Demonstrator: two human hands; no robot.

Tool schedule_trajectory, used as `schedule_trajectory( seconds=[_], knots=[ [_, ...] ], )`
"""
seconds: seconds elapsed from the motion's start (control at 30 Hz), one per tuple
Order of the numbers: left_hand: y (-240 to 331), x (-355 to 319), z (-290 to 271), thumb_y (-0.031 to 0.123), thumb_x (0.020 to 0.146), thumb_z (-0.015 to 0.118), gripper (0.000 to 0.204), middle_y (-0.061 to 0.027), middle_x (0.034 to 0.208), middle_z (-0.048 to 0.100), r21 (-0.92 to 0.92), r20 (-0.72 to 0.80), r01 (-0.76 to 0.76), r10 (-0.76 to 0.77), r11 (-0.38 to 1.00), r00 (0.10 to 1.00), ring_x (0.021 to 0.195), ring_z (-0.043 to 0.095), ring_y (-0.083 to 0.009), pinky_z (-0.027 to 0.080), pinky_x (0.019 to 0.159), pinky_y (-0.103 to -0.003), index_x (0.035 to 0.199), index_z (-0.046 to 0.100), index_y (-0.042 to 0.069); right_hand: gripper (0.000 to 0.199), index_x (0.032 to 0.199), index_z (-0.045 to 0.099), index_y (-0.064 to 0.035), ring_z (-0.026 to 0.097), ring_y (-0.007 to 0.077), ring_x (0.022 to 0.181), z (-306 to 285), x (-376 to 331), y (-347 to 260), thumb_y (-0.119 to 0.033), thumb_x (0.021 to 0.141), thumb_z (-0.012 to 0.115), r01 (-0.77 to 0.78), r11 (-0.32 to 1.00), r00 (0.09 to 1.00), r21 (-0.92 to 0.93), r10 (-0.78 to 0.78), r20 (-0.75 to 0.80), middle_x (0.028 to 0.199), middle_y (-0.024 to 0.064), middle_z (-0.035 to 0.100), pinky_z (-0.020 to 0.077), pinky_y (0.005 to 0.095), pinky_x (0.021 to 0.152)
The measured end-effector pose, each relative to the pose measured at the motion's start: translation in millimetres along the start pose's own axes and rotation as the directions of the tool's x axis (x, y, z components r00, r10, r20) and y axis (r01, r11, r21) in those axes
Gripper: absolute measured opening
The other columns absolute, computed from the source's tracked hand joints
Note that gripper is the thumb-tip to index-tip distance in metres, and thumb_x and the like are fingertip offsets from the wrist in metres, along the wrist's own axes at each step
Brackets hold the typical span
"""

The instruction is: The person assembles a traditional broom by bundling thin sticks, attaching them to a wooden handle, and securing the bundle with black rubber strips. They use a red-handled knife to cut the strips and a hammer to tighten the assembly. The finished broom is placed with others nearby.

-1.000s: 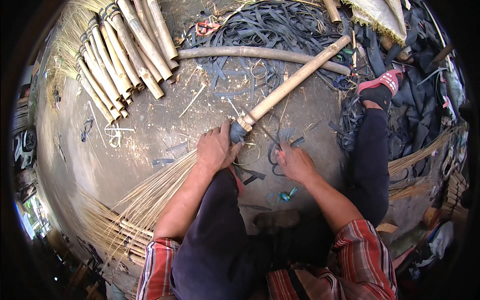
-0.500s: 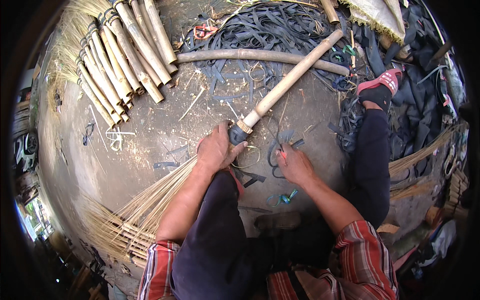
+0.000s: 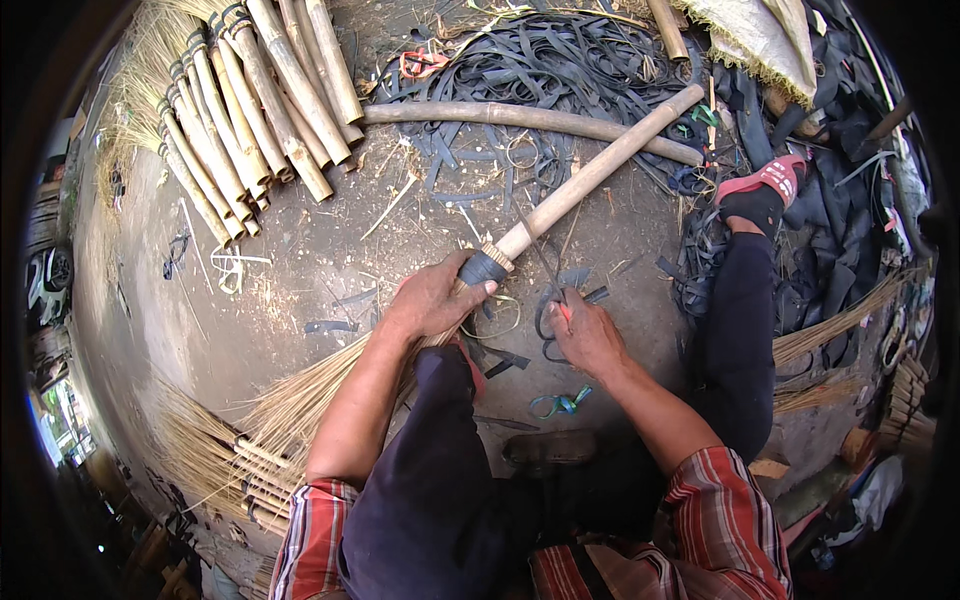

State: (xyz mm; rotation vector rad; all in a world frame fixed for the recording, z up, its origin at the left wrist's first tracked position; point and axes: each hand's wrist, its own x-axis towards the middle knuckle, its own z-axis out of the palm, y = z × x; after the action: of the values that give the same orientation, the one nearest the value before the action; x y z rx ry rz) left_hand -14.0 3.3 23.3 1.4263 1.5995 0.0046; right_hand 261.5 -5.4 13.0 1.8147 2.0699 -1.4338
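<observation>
My left hand (image 3: 432,298) grips a straw broom at its dark bound neck (image 3: 484,268), where the bamboo handle (image 3: 600,170) meets the bristles (image 3: 300,400). The handle slants up to the right and the bristles fan out to the lower left across my thigh. My right hand (image 3: 588,335) rests on the ground just right of the neck, fingers closed on a dark rubber strip (image 3: 548,322); what else it holds is hidden.
A stack of finished brooms (image 3: 260,100) lies at upper left. Black rubber strips (image 3: 560,70) pile up at the top, crossed by a long bamboo pole (image 3: 520,118). My right leg ends in a red sandal (image 3: 765,180). More broom bundles (image 3: 220,470) lie lower left.
The broom's handle has swung slightly, its neck sitting a little higher. My right hand has shifted a bit left toward the neck. My left hand keeps its grip.
</observation>
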Motion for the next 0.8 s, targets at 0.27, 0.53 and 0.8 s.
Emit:
schedule_trajectory(
  seconds=[0.27, 0.53, 0.8],
  knots=[
    [0.0, 4.6, -4.1, 0.06, 0.097, 0.069, 0.078, -0.0317, 0.131, 0.064, -0.037, 0.033, 0.016, -0.015, 0.999, 0.999, 0.115, 0.068, -0.0504, 0.055, 0.098, -0.053, 0.147, 0.046, 0.003, 0.029, 0.111, 0.057, -0.0014, 0.068, 0.0535, 0.086, 2.2, 0.6, 7.8, -0.03, 0.105, 0.058, 0.09, 0.988, 0.995, -0.126, -0.085, 0.047, 0.088, 0.0308, 0.07, 0.0528, 0.0614, 0.077],
    [1.6, 1.7, -3.7, 0.055, 0.082, 0.087, 0.095, -0.0285, 0.129, 0.068, 0.005, -0.029, 0.046, -0.046, 0.999, 0.999, 0.114, 0.07, -0.047, 0.057, 0.097, -0.051, 0.151, 0.046, 0.005, 0.031, 0.114, 0.059, -0.0023, 0.069, 0.0533, 0.086, 0.7, 1.2, 4.0, -0.032, 0.106, 0.058, 0.073, 0.99, 0.995, -0.121, -0.063, 0.079, 0.089, 0.0312, 0.071, 0.0527, 0.0617, 0.077],
    [-5.1, 3.1, -1.7, 0.056, 0.085, 0.084, 0.086, -0.0295, 0.124, 0.07, 0.01, 0.002, 0.029, -0.029, 1.0, 1.0, 0.116, 0.07, -0.0458, 0.056, 0.098, -0.05, 0.147, 0.051, 0.006, 0.032, 0.113, 0.059, -0.0013, 0.068, 0.0541, 0.086, 6.9, 2.1, 7.1, -0.033, 0.106, 0.058, 0.05, 0.986, 0.995, -0.161, -0.034, 0.098, 0.089, 0.0321, 0.07, 0.0521, 0.0624, 0.077]
  ],
)
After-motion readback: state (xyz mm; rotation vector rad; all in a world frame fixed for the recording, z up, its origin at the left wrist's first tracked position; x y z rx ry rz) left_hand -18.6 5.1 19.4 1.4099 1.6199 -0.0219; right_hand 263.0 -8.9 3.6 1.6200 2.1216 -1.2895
